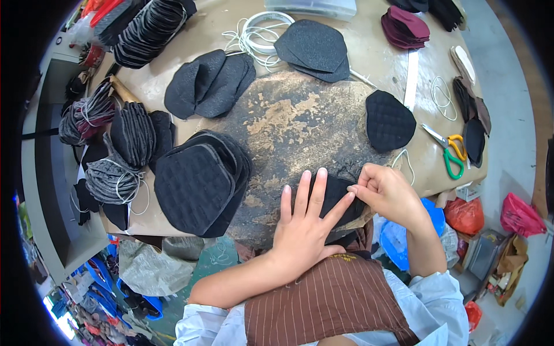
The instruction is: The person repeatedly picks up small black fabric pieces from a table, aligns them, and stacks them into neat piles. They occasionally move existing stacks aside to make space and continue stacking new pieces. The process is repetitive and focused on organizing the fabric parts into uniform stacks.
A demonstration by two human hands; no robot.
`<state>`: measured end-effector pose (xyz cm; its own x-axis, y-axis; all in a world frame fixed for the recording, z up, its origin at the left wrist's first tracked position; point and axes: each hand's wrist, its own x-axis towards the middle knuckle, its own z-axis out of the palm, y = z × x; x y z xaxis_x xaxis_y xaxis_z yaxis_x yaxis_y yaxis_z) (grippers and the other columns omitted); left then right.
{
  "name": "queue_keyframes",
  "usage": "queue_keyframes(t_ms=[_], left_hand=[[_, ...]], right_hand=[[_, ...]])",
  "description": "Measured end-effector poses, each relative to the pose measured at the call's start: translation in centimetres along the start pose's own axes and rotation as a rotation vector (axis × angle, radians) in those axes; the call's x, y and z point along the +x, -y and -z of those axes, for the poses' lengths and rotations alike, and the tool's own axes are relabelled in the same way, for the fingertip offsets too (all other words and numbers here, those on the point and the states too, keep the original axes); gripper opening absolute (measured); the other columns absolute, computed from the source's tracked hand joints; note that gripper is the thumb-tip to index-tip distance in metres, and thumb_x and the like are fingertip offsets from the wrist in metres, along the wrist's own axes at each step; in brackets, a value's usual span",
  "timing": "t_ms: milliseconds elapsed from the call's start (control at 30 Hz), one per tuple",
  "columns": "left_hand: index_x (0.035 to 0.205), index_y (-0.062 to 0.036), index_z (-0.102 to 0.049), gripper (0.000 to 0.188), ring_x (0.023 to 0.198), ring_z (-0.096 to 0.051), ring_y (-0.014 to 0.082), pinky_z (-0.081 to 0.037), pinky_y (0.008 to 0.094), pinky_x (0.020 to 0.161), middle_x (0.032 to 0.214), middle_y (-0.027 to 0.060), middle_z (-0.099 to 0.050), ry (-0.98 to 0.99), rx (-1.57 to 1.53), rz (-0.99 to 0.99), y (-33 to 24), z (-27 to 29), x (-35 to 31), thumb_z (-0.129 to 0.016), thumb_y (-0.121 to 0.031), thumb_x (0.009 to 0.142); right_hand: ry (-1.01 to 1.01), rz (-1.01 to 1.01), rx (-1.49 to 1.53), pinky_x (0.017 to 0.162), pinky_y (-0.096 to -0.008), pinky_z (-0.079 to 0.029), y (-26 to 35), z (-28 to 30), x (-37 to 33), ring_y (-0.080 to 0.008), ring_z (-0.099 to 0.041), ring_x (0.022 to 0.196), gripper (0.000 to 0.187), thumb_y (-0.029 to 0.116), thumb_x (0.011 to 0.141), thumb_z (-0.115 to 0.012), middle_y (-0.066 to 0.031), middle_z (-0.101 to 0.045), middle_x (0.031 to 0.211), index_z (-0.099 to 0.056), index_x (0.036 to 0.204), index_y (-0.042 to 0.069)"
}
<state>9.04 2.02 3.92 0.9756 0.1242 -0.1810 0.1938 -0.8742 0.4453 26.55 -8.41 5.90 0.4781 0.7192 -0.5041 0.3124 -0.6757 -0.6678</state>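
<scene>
Pad (332,195) lies directly beneath our left hand (304,233), splayed and gripping nothing; toward the pad's two o'clock, our right hand (389,193) pinches something we cannot make out.

Near the middle of the table's (213,29) near edge, the left hand (306,230) lies spread over a black fabric piece (334,193) on a worn, patchy board (288,115). The right hand (386,193) has thumb and forefinger pinched together at that piece's right side; what sits between them is too small to tell. A quilted black stack (190,184) lies by the near left corner, scissors (443,142) near the right edge, and maroon pieces (405,27) toward the far right corner.
</scene>
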Motion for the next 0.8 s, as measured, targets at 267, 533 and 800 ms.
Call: queue_keyframes(t_ms=[267, 533, 800], left_hand=[[0.140, 0.0039, -0.028, 0.080, 0.111, -0.056, 0.0233, -0.048, 0.0338, 0.091, 0.131, 0.0181, -0.046, -0.719, -0.624, 0.049, 1.0, 3.0, -3.8, -0.077, -0.007, 0.077], [0.138, 0.0010, -0.039, 0.066, 0.121, -0.049, 0.0311, -0.040, 0.0408, 0.101, 0.134, 0.0202, -0.047, -1.080, -0.083, 0.487, 8.5, 9.8, -5.5, -0.069, 0.000, 0.079], [0.109, -0.0067, -0.066, 0.039, 0.119, -0.052, 0.0355, -0.038, 0.0454, 0.101, 0.125, 0.0202, -0.056, -0.867, -0.186, 0.042, 2.8, 4.5, -6.1, -0.073, -0.008, 0.071]], right_hand=[[0.111, 0.739, 0.177, 0.055, -0.0289, -0.047, 2.2, 2.5, -1.2, -0.0167, -0.061, 0.059, 0.021, 0.017, 0.075, -0.079, -0.0044, -0.061, 0.068, -0.065, 0.084, 0.005], [-0.575, 0.863, -0.379, 0.079, -0.0386, -0.051, 4.1, 5.4, 14.5, -0.0321, -0.065, 0.086, 0.028, 0.012, 0.077, -0.070, -0.0156, -0.067, 0.094, -0.064, 0.101, -0.002], [-0.417, 0.857, -0.552, 0.083, -0.0398, -0.051, 4.1, 5.3, 15.7, -0.0339, -0.065, 0.092, 0.025, 0.005, 0.076, -0.062, -0.0179, -0.067, 0.104, -0.066, 0.100, 0.000]])
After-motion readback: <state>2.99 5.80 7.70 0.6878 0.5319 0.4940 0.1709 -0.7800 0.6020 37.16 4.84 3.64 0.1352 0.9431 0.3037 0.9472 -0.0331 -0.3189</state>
